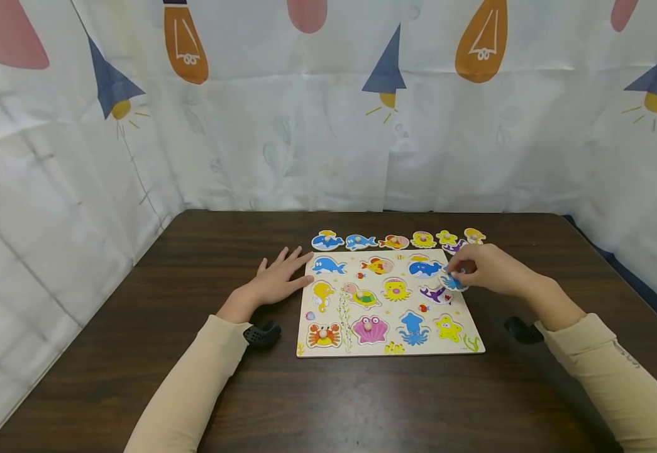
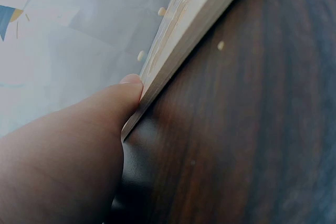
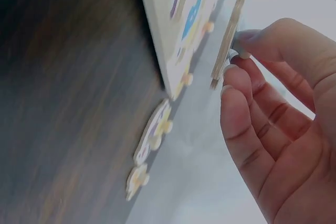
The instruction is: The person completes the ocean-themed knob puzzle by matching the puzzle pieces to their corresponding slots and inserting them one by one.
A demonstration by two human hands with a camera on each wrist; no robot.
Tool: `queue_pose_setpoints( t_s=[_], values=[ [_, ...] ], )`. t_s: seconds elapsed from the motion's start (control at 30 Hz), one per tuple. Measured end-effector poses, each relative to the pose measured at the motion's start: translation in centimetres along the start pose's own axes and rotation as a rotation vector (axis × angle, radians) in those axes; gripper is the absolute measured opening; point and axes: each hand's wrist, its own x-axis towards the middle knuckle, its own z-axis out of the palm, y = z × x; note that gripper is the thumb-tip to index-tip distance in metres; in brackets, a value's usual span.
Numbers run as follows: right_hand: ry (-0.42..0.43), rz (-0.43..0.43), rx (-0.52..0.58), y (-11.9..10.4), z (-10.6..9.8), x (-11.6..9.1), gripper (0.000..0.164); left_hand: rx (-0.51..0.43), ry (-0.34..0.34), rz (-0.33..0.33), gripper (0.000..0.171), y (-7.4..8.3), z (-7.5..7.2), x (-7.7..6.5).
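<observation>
A wooden puzzle board (image 1: pixel 328 309) with sea-animal pictures lies on the dark table. My right hand (image 1: pixel 492 269) pinches a blue squid puzzle piece (image 1: pixel 454 282) above the board's right side. In the right wrist view, the thumb and fingers hold this piece (image 3: pixel 231 35) by its knob, edge-on and clear of the board. Spread out on the table, my left hand (image 1: pixel 274 280) has its thumb against the board's left edge. That thumb (image 2: pixel 128 95) overlaps the board's corner in the left wrist view. The crab piece (image 1: pixel 324 335) and the pink shell piece (image 1: pixel 370 329) sit in the board.
Behind the board several knobbed pieces stand in a row: a whale (image 1: pixel 327 240), a dolphin (image 1: pixel 360 242), a fish (image 1: pixel 393 242), an octopus (image 1: pixel 423 240) and a starfish (image 1: pixel 446 237). A purple piece (image 1: pixel 454 246) lies partly behind my right hand. A patterned curtain (image 1: pixel 328 157) hangs behind the table.
</observation>
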Motion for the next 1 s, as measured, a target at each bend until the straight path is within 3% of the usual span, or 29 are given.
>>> queue_pose_setpoints(
  t_s=[0.43, 1.0],
  values=[
    [-0.056, -0.109, 0.043, -2.7, 1.0, 0.0, 0.016, 0.004, 0.000, -0.005, 0.074, -0.1, 0.1, 0.1],
    [-0.080, -0.183, 0.033, -5.4, 2.9, -0.1, 0.016, -0.004, -0.003, -0.002, 0.073, 0.0, -0.1, -0.1]
  ],
)
